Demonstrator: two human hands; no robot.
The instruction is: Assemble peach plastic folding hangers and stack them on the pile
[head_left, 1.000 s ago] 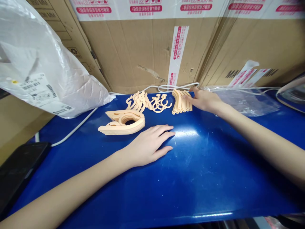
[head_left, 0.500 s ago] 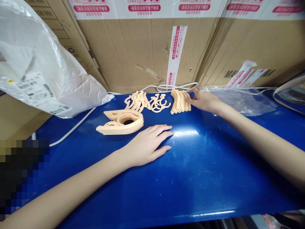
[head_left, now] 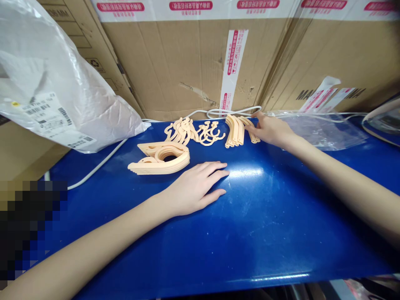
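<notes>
My left hand (head_left: 195, 187) lies flat on the blue table (head_left: 250, 225), fingers stretched out, holding nothing. Just beyond it sits a stack of peach plastic hanger bodies (head_left: 161, 158). Farther back lie several peach hook pieces (head_left: 193, 132). My right hand (head_left: 270, 130) reaches to the back of the table, fingers pinched on the rightmost curved peach pieces (head_left: 252, 129) of a standing row of curved pieces (head_left: 235, 131), drawing them away from the row.
Large cardboard boxes (head_left: 193, 62) wall off the back. A white plastic bag (head_left: 53, 83) with labels lies at the left. A white cable (head_left: 100, 164) runs along the back edge. Clear plastic bags (head_left: 318, 131) lie at the right rear.
My right hand has pulled one or two curved pieces to the right, out of the row. The left hand has stayed put.
</notes>
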